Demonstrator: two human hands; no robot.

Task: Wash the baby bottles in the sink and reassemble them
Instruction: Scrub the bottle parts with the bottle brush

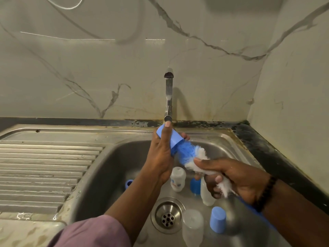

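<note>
My left hand (pixel 161 154) grips a blue bottle cap (pixel 173 138) above the sink, just under the tap. My right hand (pixel 231 177) grips a blue and white bottle brush (pixel 191 154) by its bristled shaft, and the brush head is pushed into the cap's open end. The brush's blue handle (pixel 252 210) runs back under my right wrist. Down in the sink basin (pixel 110 166) lie a small clear bottle (pixel 178 179), a clear bottle (pixel 206 195) partly hidden by my right hand, a clear bottle (pixel 192 227) near the drain, and blue caps (pixel 218 221) (pixel 195 186).
The steel tap (pixel 168 93) rises at the back of the sink against a marble wall. A ribbed steel drainboard (pixel 44 172) lies to the left, wet at its front. A dark counter edge (pixel 277 157) borders the sink on the right. The drain (pixel 167 215) sits mid-basin. Another blue part (pixel 128 183) rests left of the bottles.
</note>
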